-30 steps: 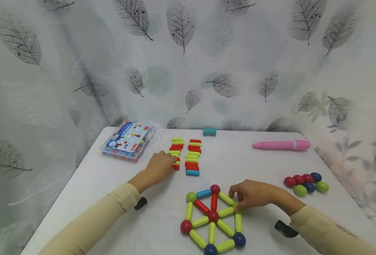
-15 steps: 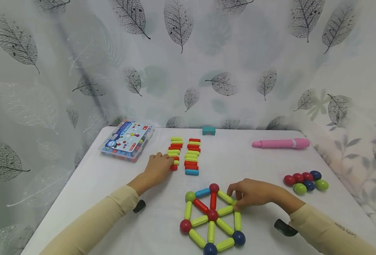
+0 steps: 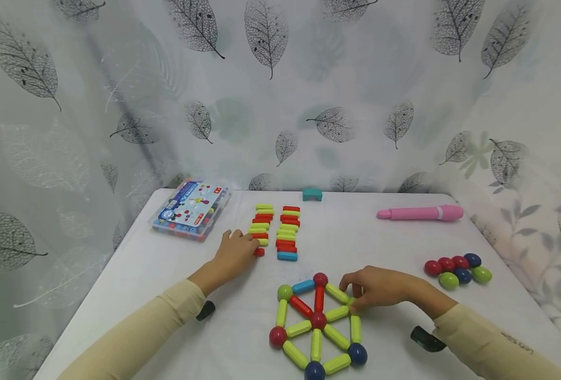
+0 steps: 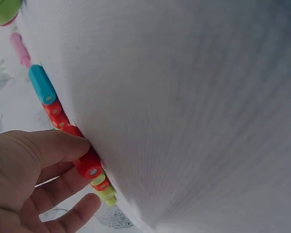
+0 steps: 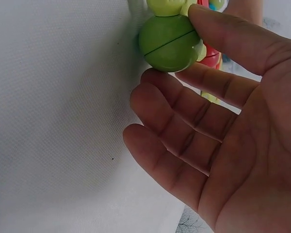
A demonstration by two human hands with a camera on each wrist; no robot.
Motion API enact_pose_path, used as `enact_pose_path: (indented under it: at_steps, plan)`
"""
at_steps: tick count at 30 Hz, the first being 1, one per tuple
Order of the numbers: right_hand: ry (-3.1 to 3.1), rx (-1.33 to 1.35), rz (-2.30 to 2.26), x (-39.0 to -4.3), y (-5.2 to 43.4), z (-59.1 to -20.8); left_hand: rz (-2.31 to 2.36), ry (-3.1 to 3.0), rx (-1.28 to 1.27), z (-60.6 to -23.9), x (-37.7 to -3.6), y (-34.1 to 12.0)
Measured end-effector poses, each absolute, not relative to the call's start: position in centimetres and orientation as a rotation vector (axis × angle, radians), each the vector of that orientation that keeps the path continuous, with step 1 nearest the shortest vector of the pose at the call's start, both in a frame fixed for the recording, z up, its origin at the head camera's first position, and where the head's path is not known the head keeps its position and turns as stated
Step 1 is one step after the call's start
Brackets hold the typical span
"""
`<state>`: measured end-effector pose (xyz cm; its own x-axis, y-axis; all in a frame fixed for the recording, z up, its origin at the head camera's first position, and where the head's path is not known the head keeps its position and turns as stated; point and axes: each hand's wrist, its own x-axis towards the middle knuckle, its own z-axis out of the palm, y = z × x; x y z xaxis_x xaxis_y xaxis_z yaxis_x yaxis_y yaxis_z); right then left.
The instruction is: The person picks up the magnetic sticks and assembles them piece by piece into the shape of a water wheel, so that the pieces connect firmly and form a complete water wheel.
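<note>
My left hand [image 3: 235, 256] is at the near end of the left row of magnetic rods. In the left wrist view its thumb and fingers pinch a red magnetic rod [image 4: 89, 164]. In the head view that rod lies slightly apart from the row, partly behind the fingers. My right hand [image 3: 380, 286] reaches the right corner of a wheel-shaped frame of rods and balls, built round a red centre ball [image 3: 319, 320]. Thumb and index finger hold the green ball [image 5: 167, 43] at that corner, while the other fingers curve loosely below it. The hand mostly hides this ball in the head view.
A second row of rods ends in a blue rod [image 3: 287, 256]. A clear plastic box [image 3: 192, 210] stands at the back left, a teal block [image 3: 312, 195] at the back edge. On the right lie a pink microphone-shaped toy [image 3: 420, 213] and several loose balls [image 3: 463, 276].
The left hand has shifted slightly left and nearer, and the red rod has come a little away from its row. The right hand stays at the green corner ball.
</note>
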<state>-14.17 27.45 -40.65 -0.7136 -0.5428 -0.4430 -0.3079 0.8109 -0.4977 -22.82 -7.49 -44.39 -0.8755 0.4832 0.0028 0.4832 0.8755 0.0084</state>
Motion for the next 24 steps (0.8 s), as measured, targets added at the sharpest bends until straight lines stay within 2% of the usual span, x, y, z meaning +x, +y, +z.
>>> enact_pose_path:
  at_steps: [4,10,13,17,24]
  plan:
    - [2.398,-0.617,-0.539,-14.2,27.5,-40.7,-0.202,-2.949,-0.875,-43.5,-21.7,-7.3]
    - [2.387,-0.637,-0.557,-14.3,27.5,-40.7,-1.08,-2.82,-1.284,-40.8,-17.1,-4.3]
    - [2.386,-0.673,-0.562,-14.4,27.5,-40.7,-1.32,-2.862,-1.426,-40.5,-15.0,-2.7]
    - [2.385,-0.687,-0.57,-14.4,27.4,-40.6,-1.286,-2.949,-1.489,-41.2,-13.6,-1.2]
    - [2.392,-0.679,-0.589,-14.2,27.5,-40.6,-1.069,-2.988,-1.504,-42.2,-13.2,-0.5]
